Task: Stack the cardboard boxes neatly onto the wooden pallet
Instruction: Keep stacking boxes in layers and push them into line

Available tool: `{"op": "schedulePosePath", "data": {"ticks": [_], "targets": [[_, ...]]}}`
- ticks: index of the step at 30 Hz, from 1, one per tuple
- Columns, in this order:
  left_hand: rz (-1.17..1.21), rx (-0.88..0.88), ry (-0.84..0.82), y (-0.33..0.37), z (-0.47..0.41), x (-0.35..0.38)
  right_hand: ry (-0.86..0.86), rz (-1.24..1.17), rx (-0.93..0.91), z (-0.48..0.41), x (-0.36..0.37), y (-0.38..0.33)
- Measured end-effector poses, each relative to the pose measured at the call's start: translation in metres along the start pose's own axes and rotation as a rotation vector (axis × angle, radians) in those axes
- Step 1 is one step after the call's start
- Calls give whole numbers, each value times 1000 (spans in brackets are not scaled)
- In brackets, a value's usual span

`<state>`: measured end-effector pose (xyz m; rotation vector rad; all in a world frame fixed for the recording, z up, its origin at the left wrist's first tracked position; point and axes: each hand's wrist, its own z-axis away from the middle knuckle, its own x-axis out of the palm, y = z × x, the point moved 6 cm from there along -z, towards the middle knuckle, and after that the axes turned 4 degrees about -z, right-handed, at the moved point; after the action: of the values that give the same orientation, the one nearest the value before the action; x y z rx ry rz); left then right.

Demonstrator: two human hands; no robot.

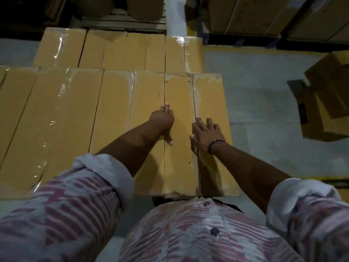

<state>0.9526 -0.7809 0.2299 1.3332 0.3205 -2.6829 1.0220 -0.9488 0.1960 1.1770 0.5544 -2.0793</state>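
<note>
Shirt front point(188, 233) sits closest, w/ the end box point(209, 99) just past it. Our left hand point(162, 121) lies flat, fingers straight, across the gap point(164, 87) btwn that box and its neighbour point(147, 95). Our right hand point(205, 135) is spread flat just beside it, on the tape seam point(194, 103). Neither holds anything. The end box closes the near row on the right-hand side; the pallet underneath is hidden. Its long axis runs straight away from our palms, parallel to the neighbour, taped top up. To finish well, we'd press down & nudge toward the left hand till the gap closes and the far ends line up, w/o tilting.
</note>
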Motion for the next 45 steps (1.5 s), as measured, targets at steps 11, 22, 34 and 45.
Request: {"op": "schedulePosePath", "data": {"ticks": [11,22,34,45], "targets": [[71,-50,52,-2,-19,-13,-29,-56,-13,-64,-40,15],[176,-99,-8,-6,-36,-18,-5,-85,-44,-136,-80,28],[111,-78,-57,-9,-47,-21,11,-117,-44,-176,-104,31],[110,-100,11,-7,-47,-18,14,-104,-41,-110,-57,14]]}}
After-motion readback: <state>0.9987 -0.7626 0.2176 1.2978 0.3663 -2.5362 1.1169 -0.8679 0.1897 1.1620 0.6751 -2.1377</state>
